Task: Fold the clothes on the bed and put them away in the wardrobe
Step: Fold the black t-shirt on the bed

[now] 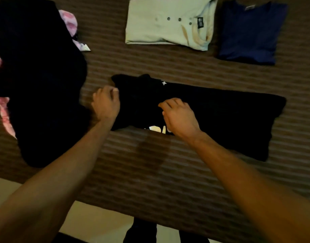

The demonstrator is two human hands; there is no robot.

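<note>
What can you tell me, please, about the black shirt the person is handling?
The black shirt lies flat on the striped bedspread, folded into a long band, soft fabric with a pale print at its near edge and a small white star. The left hand pinches its left end; the right hand rests curled on its middle.

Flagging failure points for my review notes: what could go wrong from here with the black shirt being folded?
The left hand pinches only the end of the black shirt, so it may slip and undo the fold. The unfolded dark pile lies close beside that hand; a wide fold could snag it. The right hand rests mid-shirt, so the far end may bunch.
</note>
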